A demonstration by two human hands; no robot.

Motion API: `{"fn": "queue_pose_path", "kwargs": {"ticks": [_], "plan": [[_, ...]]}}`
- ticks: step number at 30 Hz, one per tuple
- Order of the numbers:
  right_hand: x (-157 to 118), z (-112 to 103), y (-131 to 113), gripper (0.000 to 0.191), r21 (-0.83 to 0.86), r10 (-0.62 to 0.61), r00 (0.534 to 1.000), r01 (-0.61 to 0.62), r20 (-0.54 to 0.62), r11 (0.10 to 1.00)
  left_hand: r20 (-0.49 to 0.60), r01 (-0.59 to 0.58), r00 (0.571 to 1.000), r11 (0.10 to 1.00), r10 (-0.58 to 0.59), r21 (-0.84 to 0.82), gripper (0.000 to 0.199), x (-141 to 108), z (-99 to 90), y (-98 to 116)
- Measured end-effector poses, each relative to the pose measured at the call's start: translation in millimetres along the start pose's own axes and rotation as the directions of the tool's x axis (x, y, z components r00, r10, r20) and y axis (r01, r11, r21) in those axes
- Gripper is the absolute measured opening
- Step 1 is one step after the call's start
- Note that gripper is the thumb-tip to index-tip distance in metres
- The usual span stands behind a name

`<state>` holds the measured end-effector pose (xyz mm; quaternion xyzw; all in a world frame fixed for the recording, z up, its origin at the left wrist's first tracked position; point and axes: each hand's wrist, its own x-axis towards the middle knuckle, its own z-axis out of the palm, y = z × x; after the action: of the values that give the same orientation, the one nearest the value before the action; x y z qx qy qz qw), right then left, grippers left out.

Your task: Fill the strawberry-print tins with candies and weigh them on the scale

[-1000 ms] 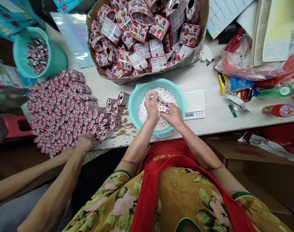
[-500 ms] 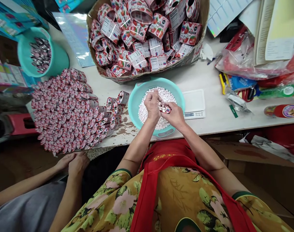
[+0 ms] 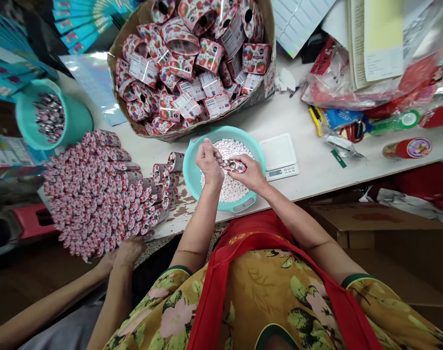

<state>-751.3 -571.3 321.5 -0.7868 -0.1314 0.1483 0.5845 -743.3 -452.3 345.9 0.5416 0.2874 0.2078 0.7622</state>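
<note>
Both my hands are over a turquoise basin [image 3: 189, 171] that holds a heap of small white candies [image 3: 233, 190]. My right hand [image 3: 251, 174] grips a small strawberry-printed packet [image 3: 236, 166], its oval opening tipped towards my left hand. Curled fingers and a raised thumb show on my left hand [image 3: 209, 164], close to the packet's mouth; what lies inside those fingers is hidden. Just right of the basin is a white digital scale [image 3: 279, 149]. On the left stand several similar packets [image 3: 170, 179] with open tops.
A cardboard box [image 3: 186, 132] full of printed packets stands behind the basin. At left are a dense mass of packets [image 3: 97, 194] and a turquoise bucket [image 3: 77, 116] of small shiny pieces. Plastic bags [image 3: 367, 92] lie at right. A co-worker's hands [image 3: 128, 253] rest near the table edge.
The view has swung, so the table's things sit further left. My left hand has drawn slightly away from the packet's mouth, and fewer white candies show there. The packet stays in my right hand.
</note>
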Motion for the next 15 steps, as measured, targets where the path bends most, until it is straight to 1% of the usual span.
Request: {"fn": "queue_pose_path", "kwargs": {"ticks": [1, 3, 5, 8, 10, 12, 15], "plan": [[1.4, 1.2, 0.2, 0.035, -0.009, 0.008, 1.0, -0.008, -0.005, 1.0, 0.036, 0.006, 0.999, 1.0, -0.007, 0.031, 0.054, -0.1, 0.9, -1.3], [4.1, 3.3, 0.5, 0.033, -0.03, 0.036, 0.999, -0.037, -0.01, 0.999, 0.143, 0.035, 0.989, 0.996, -0.047, 0.085, 0.054, -3.2, 3.8, -3.2], [6.3, 4.7, 0.9, 0.032, -0.022, 0.042, 0.999, -0.042, -0.005, 0.999, 0.196, 0.034, 0.98, 0.997, -0.047, 0.073, 0.052, -7.6, 6.5, -3.1], [8.0, 7.4, 2.1, 0.03, 0.036, 0.018, 1.0, -0.017, -0.024, 0.999, 0.183, -0.04, 0.982, 0.999, 0.046, -0.034, 0.049, -12.2, 7.0, 0.4], [8.7, 11.0, 3.1, 0.031, 0.077, 0.022, 0.998, -0.017, -0.055, 0.997, 0.193, -0.07, 0.978, 0.995, 0.083, -0.071, 0.048, -13.6, 5.3, 3.7], [9.7, 15.4, 4.1, 0.036, 0.119, 0.032, 0.997, -0.024, -0.066, 0.993, 0.196, -0.067, 0.977, 0.995, 0.08, -0.073, 0.047, -13.9, 3.2, 7.8], [10.4, 18.5, 5.2, 0.041, 0.171, 0.045, 0.998, -0.036, -0.05, 0.985, 0.174, -0.037, 0.983, 0.994, 0.055, -0.105, 0.047, -10.2, -0.9, 16.3]]}}
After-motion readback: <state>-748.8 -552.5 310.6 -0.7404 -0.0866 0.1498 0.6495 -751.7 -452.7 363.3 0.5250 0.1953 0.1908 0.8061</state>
